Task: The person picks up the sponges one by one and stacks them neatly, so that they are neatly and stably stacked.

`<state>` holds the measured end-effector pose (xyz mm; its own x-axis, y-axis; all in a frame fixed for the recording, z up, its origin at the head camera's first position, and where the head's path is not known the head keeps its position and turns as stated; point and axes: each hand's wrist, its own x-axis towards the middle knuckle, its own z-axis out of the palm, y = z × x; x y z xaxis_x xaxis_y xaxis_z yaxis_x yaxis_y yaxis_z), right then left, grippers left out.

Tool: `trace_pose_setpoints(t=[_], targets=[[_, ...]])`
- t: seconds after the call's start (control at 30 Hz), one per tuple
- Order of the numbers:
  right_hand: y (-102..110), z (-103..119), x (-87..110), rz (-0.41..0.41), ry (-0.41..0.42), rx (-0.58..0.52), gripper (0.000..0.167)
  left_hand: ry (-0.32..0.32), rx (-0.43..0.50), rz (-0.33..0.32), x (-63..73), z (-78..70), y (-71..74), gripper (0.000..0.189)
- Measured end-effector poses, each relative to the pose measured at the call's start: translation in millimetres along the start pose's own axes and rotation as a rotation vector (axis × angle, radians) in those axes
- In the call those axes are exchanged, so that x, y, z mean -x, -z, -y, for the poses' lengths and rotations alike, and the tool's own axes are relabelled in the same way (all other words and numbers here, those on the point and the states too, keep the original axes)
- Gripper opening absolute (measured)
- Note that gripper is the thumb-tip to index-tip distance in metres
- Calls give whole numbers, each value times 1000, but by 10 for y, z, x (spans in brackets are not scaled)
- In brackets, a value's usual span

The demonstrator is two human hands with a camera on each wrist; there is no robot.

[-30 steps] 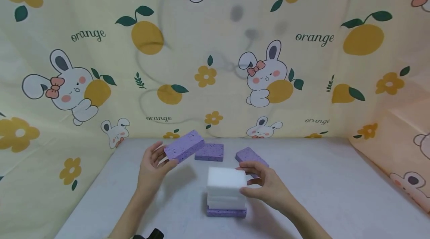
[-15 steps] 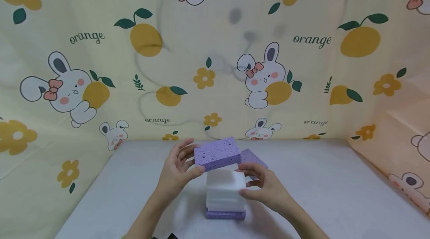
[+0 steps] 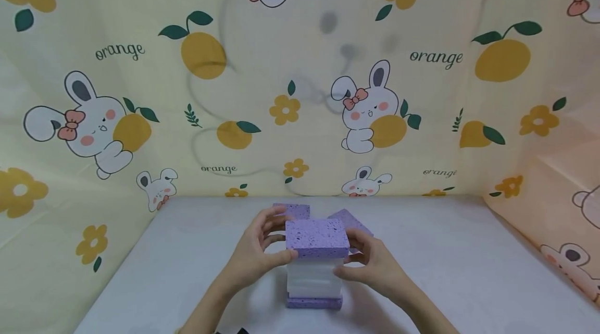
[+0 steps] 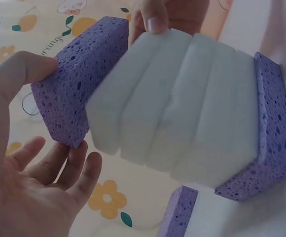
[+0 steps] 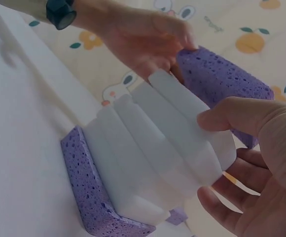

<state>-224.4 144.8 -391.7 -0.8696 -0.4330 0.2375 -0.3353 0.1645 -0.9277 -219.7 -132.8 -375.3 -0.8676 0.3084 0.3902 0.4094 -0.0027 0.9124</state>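
Observation:
In the head view my left hand (image 3: 258, 253) pinches a purple sponge (image 3: 316, 234) by its left end, thumb in front and fingers behind. That sponge is level, right over a stack of several white sponge blocks (image 3: 313, 281). The left wrist view shows a thin wedge of space between the purple sponge (image 4: 79, 81) and the top white block (image 4: 106, 116). A second purple sponge (image 3: 314, 303) lies flat under the stack on the table. My right hand (image 3: 377, 263) steadies the stack's upper right side, its thumb on the near side of the white blocks (image 5: 177, 113) and its fingers round the other side.
Two more purple sponges lie behind the stack on the white table (image 3: 445, 261), one at left (image 3: 299, 211) and one angled at right (image 3: 352, 221). A cloth printed with rabbits and oranges (image 3: 309, 141) hangs at the back and sides.
My left hand has carried its purple sponge rightward from the left of the stack, then lowered and levelled it over the white blocks. My right hand has stayed at the stack.

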Motion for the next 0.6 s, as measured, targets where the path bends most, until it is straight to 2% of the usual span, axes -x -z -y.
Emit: trace_pose_setpoints(t=[0.3, 0.6], targets=[[13, 11, -24, 16, 17, -25, 69, 2, 27, 20, 0, 31, 25, 79], [20, 5, -18, 14, -2, -45, 76, 9, -10, 62, 0, 89, 37, 79]])
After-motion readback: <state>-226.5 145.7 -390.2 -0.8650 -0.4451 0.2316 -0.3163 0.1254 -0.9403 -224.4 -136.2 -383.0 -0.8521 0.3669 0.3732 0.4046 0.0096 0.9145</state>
